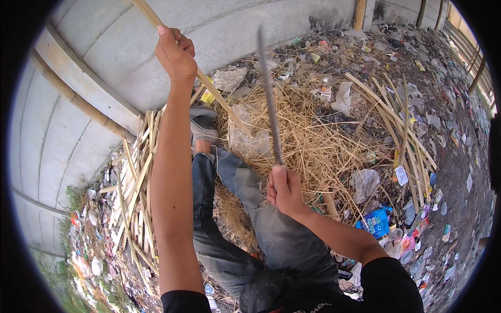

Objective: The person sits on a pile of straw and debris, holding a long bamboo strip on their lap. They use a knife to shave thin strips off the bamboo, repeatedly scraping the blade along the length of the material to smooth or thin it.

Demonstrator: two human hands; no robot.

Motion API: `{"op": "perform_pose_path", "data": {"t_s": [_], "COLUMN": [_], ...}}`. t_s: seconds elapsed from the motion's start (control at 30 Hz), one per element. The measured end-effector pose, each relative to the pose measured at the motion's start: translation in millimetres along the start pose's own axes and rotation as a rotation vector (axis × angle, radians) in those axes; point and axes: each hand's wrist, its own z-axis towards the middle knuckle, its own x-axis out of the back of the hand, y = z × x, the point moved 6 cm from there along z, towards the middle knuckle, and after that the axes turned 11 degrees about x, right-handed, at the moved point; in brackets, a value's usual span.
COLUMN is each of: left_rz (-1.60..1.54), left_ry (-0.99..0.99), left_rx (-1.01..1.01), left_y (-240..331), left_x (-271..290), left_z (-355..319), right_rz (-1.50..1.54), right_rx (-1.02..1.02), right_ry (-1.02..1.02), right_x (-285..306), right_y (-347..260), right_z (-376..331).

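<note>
My left hand (176, 53), raised at the upper left, is closed around a long bamboo strip (223, 104). The strip slants down to the right, its lower end above the pile of shavings. In my right hand (286, 192) is a machete (269, 94), its long dark blade pointing up and its handle hidden in my fist. Blade and strip are apart. Below them, thin bamboo shavings (318, 151) lie heaped in front of my bent legs.
A stack of bamboo strips (136, 193) lies on the left, another bundle (409, 141) on the right. Behind stands a grey concrete wall (229, 31). Litter covers the dark ground, including a blue plastic packet (376, 221) and a pale stone (229, 79).
</note>
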Motion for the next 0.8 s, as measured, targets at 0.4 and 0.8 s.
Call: {"op": "perform_pose_path", "data": {"t_s": [0.4,0.8], "left_rz": [-0.079,-0.019], "left_ry": [-0.014,-0.032], "left_rx": [0.047,0.051], "left_y": [1.6,1.6], "left_x": [12.9,7.6], "left_z": [-1.7,-3.6], "right_rz": [0.212,-0.010], "right_rx": [0.717,0.118], "right_ry": [-0.045,-0.001], "right_x": [-50.6,-39.1], "right_y": [-188.8,-98.3], "right_z": [30.3,35.7]}}
